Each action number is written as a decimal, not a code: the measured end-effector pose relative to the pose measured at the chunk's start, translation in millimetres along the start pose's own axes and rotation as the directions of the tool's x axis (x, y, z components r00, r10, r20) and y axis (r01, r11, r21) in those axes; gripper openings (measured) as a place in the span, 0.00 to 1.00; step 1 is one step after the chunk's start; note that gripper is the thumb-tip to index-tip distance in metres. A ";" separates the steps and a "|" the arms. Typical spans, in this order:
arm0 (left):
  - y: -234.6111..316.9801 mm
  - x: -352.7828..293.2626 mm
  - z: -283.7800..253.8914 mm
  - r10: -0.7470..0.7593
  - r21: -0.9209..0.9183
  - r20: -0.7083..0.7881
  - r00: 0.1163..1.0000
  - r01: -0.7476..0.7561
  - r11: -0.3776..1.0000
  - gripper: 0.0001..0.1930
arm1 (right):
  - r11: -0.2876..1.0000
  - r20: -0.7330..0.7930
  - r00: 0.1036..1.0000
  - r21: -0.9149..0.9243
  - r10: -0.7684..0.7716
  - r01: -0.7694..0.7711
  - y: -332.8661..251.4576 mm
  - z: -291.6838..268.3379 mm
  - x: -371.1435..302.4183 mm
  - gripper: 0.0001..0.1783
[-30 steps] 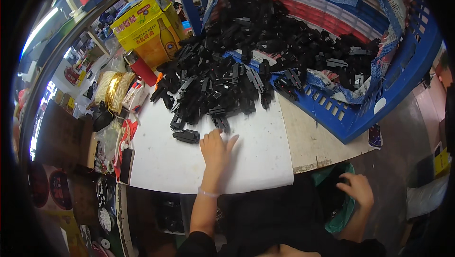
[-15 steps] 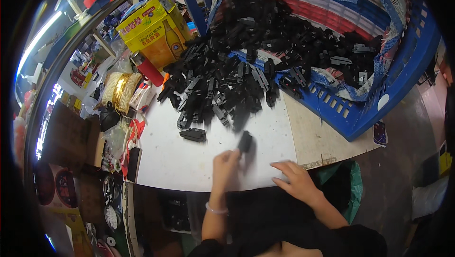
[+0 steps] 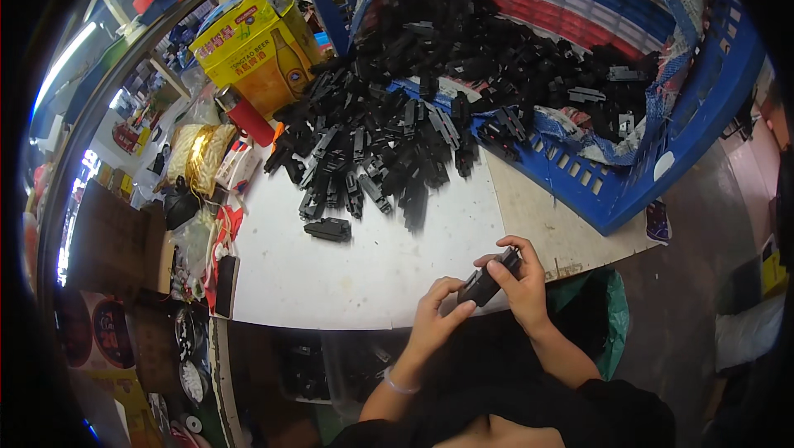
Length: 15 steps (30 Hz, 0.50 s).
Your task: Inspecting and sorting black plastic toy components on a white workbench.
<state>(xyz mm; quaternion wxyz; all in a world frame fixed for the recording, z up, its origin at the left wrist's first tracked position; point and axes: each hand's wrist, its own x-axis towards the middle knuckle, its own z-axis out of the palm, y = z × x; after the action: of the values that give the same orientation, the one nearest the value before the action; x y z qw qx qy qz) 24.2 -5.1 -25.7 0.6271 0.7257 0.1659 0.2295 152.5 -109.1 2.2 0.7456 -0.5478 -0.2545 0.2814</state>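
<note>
"What do we hold?"
"Our left hand and right hand pinch one black part between them, an end each"
"And the containers around?"
"Beyond our grip, a blue basket with a striped liner, its heap of black pieces spilling out; to the right, a green bag, dark inside; lower left, a translucent bin holding more black pieces"

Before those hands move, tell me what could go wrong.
The left hand and right hand hold a black part near the front edge of the white tabletop; if it slips, it might fall off. The loose pile of black parts spills from the blue basket onto the tabletop, so a knock could make pieces slide.
</note>
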 end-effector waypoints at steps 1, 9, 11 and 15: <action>-0.1 -2.7 5.2 -0.042 -0.112 -0.059 0.997 0.035 0.993 0.16 | 0.996 -0.025 1.000 0.091 -0.003 0.005 0.7 1.2 -2.0 0.20; 8.5 6.7 -9.8 -0.055 -0.178 -0.145 0.988 0.029 0.984 0.17 | 0.981 0.042 0.999 -0.195 0.020 -0.011 -4.1 -19.4 -19.6 0.14; 13.2 9.8 -12.0 -0.004 -0.119 -0.131 0.991 -0.012 0.993 0.19 | 0.982 0.034 0.999 -0.188 -0.004 0.010 -3.5 -18.4 -24.3 0.15; 19.6 14.5 -13.3 0.060 -0.065 -0.099 0.993 -0.066 0.996 0.18 | 0.993 0.010 0.999 -0.108 -0.037 0.038 -5.3 -18.2 -29.3 0.15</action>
<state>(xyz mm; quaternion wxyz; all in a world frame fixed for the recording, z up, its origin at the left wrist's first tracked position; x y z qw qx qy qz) 28.3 10.5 -3.2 0.6351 0.6968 0.1652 0.2896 144.9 -143.0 0.3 0.7191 -0.5812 -0.2826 0.2554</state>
